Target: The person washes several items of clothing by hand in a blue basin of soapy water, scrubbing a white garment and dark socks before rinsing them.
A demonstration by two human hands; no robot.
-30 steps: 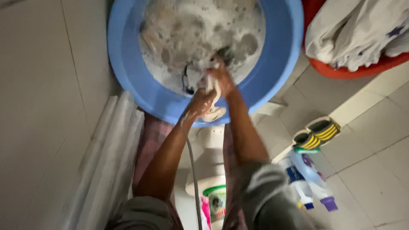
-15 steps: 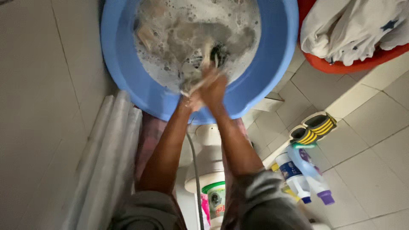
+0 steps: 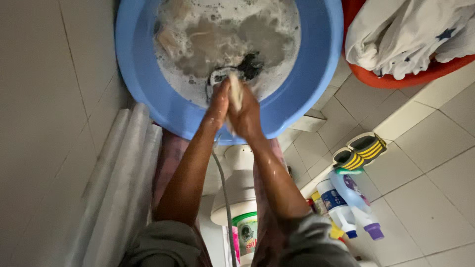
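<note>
Both hands over near edge of blue basin (image 3: pixel 148 94), pressed together w/ a pale wet cloth (image 3: pixel 235 94) squeezed between. Left hand (image 3: pixel 217 106) fingers closed on cloth; right hand (image 3: pixel 247 113) wrapped round it too. Cloth sits just above soapy grey water (image 3: pixel 237 34). Red tub (image 3: pixel 396 79) w/ white laundry (image 3: pixel 405 34) to the right; bottles (image 3: pixel 346 202) & sandals (image 3: pixel 361 151) on floor tiles.
</note>
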